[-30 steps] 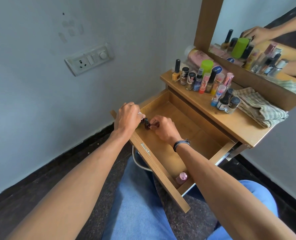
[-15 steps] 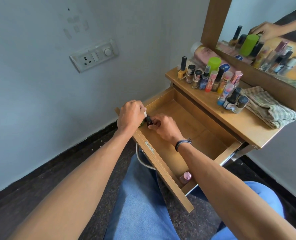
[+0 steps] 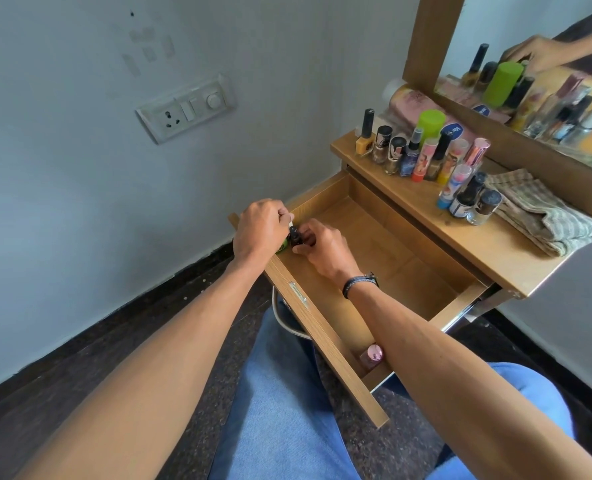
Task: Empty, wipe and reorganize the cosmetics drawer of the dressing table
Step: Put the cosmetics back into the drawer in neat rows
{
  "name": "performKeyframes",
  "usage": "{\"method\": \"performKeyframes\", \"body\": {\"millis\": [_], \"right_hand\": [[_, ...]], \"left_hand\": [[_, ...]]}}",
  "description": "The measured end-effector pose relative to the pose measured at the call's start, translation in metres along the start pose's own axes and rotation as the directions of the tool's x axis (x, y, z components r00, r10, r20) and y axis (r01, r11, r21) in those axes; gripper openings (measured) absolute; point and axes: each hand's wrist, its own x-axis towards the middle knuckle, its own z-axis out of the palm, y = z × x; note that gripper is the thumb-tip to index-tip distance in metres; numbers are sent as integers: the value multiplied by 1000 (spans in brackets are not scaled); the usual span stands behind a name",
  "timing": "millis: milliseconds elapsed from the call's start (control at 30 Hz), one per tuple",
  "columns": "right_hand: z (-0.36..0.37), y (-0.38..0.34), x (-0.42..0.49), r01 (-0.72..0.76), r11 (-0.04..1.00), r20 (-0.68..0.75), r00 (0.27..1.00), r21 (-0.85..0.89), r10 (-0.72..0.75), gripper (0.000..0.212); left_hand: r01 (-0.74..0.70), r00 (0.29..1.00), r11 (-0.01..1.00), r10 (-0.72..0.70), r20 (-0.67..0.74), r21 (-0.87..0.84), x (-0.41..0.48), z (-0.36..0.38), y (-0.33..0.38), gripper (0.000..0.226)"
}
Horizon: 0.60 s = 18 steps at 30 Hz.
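The small dark bottle (image 3: 294,236) stands in the near left corner of the drawer (image 3: 408,268), just behind the front panel. Its long axis is upright, with the cap at the top. It lies directly between the two hands. The right hand (image 3: 324,251) comes to it from the right side, and its thumb and curled fingers pinch the bottle. The left hand (image 3: 259,226) is close against it from the left side. Its fingers are curled round other small things, of which I see only a green item (image 3: 282,247) under the hand and a white tip at the fingers, so I cannot tell fully what it holds. Both hands are equally near, but the right one seems to have the grip. I judge therefore that the coming move is a lift straight up along the bottle's axis, then to the right and away toward the table top (image 3: 495,244), where the other cosmetics (image 3: 426,157) stand in a row beside the folded cloth (image 3: 544,216). A pink-capped bottle (image 3: 373,355) stands in the near right corner of the drawer, just beside the right forearm and well apart from the hands.
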Motion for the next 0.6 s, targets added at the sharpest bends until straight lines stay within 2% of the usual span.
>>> {"method": "performKeyframes", "body": {"millis": [133, 367, 600], "right_hand": [[0, -1, 1, 1, 999, 16, 1000, 33, -2, 44], [0, -3, -1, -1, 999, 37, 999, 37, 0, 39], [1, -2, -1, 16, 999, 43, 999, 36, -17, 39]], "left_hand": [[9, 1000, 1000, -9, 1, -15, 0, 0, -1, 13], [36, 999, 999, -36, 9, -22, 0, 1, -1, 13], [60, 997, 998, -61, -39, -28, -1, -1, -1, 18]]}}
